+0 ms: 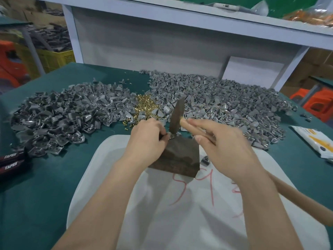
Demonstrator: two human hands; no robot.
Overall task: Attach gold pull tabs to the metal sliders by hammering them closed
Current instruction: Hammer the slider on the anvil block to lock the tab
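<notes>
Nearest, a white sheet [180, 222] carries a dark block [180, 156]. On its far edge stands one slider [172, 136], pinched by the left hand [146, 141] fingers [162, 131]. The right hand [223, 148] grips the hammer [177, 114], head down at the slider. Judged: closing blow in hand; the next strike needs squareness, clear of fingertips. Beyond, gold pull tabs [144, 105] lie between grey slider heaps [225, 98].

Your green surface [54, 177] carries: grey slider heap [59, 114] at left, second slider heap [216, 98] at right, gold tabs [144, 105] between them, white sheet [180, 222] nearest you, white packet [313, 141] far right, black TAPEX packs [10, 161] far left.
</notes>
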